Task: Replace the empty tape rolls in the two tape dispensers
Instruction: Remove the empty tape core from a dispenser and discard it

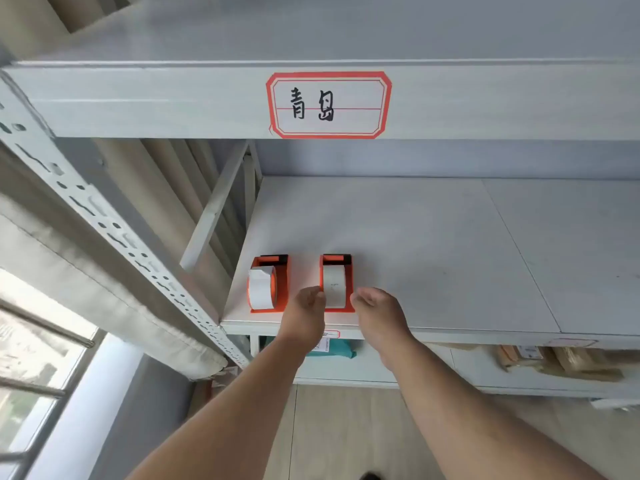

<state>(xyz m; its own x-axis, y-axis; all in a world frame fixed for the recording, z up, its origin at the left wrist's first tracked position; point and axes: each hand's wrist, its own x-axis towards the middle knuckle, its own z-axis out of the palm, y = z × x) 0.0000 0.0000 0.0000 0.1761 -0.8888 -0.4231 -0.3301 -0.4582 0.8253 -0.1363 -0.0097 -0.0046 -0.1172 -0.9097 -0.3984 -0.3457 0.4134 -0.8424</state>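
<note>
Grey metal shelf [433, 244], near its front edge: two orange dispensers, each loaded with a white roll. One dispenser [336, 282] is flanked by both hands; the left hand [306, 311] touches its roll [333, 287] with curled fingers, while the right hand [375, 311] is loosely curled just beside it. The other dispenser [266, 284] sits left of the hands.

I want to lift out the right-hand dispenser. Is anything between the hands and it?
Nothing visible is. The left hand and right hand flank the right dispenser at the shelf front edge. The left dispenser stands apart, beside it.
</note>
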